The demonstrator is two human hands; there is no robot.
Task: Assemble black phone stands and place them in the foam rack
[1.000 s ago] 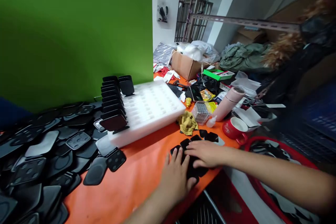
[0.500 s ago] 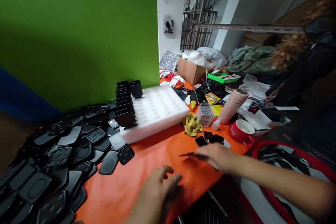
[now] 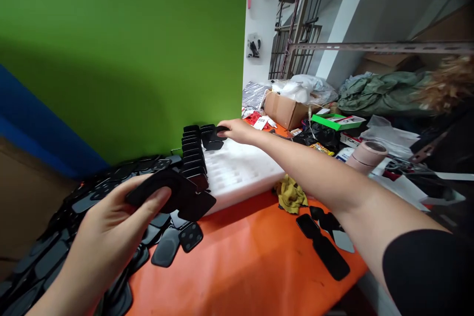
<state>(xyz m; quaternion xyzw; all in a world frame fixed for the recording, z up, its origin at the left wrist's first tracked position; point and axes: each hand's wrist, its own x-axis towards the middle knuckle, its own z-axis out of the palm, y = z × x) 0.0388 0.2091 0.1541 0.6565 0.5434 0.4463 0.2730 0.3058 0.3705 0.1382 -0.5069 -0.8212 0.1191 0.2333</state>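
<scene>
My left hand is closed on a black folding pad with rounded, hinged panels, like a folding wireless charger. It is held over the left part of the table, in front of the white foam tray. At the tray's back edge, my right hand pinches another black folding pad, partly opened out. Whether this pad touches the foam I cannot tell. Several black pads stand upright in a row along the tray's left side.
A large heap of black pads covers the left of the orange table. Black hinged pieces and a yellow cloth lie at the right. Behind stand a green panel, a pink bottle and a cardboard box.
My left hand has moved left from over the table and now holds a folding pad. The right hand, with a thin dark piece before, has reached across to the tray's back. The view has shifted.
</scene>
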